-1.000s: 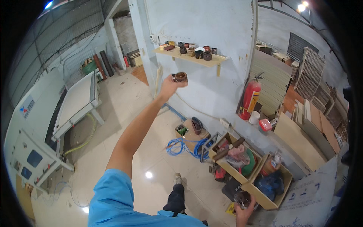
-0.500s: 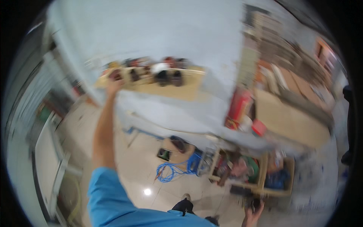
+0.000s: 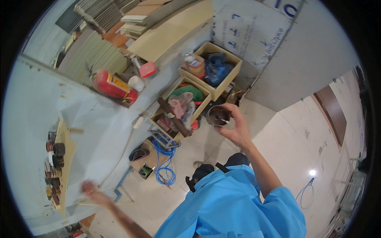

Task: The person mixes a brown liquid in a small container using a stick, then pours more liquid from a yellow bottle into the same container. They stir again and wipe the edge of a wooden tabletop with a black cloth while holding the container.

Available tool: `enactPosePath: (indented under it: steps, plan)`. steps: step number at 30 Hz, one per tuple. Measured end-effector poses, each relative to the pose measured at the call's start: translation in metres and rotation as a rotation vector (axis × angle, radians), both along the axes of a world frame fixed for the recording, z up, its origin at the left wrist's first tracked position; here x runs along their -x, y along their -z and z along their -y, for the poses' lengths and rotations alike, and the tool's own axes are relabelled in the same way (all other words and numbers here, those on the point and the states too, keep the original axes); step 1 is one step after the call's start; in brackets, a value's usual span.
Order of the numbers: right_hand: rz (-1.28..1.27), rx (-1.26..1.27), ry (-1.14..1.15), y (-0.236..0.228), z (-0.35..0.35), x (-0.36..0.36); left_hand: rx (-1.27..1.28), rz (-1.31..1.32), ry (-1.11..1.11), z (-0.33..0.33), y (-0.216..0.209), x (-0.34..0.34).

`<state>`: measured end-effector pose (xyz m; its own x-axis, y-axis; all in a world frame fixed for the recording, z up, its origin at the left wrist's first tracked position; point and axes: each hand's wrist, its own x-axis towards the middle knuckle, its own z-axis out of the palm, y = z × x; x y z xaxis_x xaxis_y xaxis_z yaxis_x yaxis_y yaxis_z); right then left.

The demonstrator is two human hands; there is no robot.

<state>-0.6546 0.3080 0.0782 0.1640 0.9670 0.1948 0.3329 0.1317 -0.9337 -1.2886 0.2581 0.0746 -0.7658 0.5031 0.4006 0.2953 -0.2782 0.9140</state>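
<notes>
My right hand [image 3: 240, 133] grips a small round cup [image 3: 210, 119] by its side. Its inside is dark brown, with a short pale stick-like thing in it. My left hand [image 3: 95, 193] is stretched out low at the left, smeared by motion. At its fingertips is a small reddish-brown thing [image 3: 87, 185], too blurred to name. To the left of this hand, a pale wall shelf [image 3: 68, 158] bears several small dark jars [image 3: 58, 149].
Two wooden boxes stand ahead, one with a blue bag [image 3: 217, 69], one with cloths and a brown bar [image 3: 174, 117]. A red fire extinguisher [image 3: 113, 85] is on a ledge. Coiled blue hose [image 3: 164, 170] lies on the floor. A grey panel [image 3: 301, 59] rises at the right.
The view has swung right. My left hand has come away from the jars on the shelf. My right hand, low at the edge before, now shows in mid-view with the cup.
</notes>
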Motion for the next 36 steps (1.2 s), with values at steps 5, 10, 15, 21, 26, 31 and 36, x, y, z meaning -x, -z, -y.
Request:
enactPosePath:
  steps: [5,10,15,21,26,31,36]
  plan:
    - [0.022,-0.152,-0.065,0.001,0.061,-0.083,0.427,-0.319,1.130,-0.004,0.061,-0.383]
    - [0.180,-0.129,-0.038,-0.016,0.142,-0.206,0.303,-0.133,1.760,0.011,0.021,-0.616]
    - [0.239,0.011,0.129,-0.030,0.231,-0.331,0.167,-0.456,1.907,0.030,0.016,-0.781]
    - [0.233,0.148,0.468,-0.032,0.295,-0.468,0.165,-0.409,2.105,0.055,0.009,-0.979]
    - [0.187,0.155,0.695,0.000,0.335,-0.588,0.083,-0.440,2.094,0.049,0.047,-1.138]
    - [0.102,0.215,0.977,0.049,0.382,-0.719,0.112,-0.395,2.010,0.003,0.072,-1.301]
    - [-0.180,0.297,1.214,0.112,0.425,-0.805,0.057,-0.604,1.820,-0.032,0.076,-1.391]
